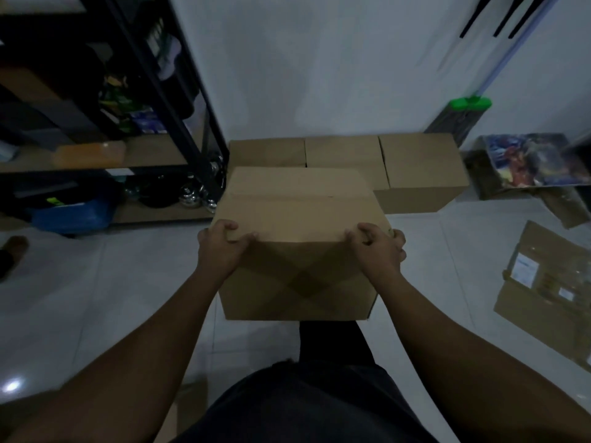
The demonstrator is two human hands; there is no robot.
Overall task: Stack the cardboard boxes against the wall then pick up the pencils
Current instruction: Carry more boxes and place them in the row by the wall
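A closed brown cardboard box (297, 219) is in front of me, held at its near top edge. My left hand (220, 247) grips the near left corner, fingers curled over the top. My right hand (377, 247) grips the near right corner the same way. Behind it, three more cardboard boxes stand in a row against the white wall: a left one (267, 152), a middle one (345, 155) and a right one (422, 171). No pencils are visible.
A black shelving rack (179, 100) full of items stands at the left. A green-headed broom (470, 105) leans in the right corner. A colourful printed box (531, 164) and flattened cardboard (550, 292) lie on the white tiled floor at right.
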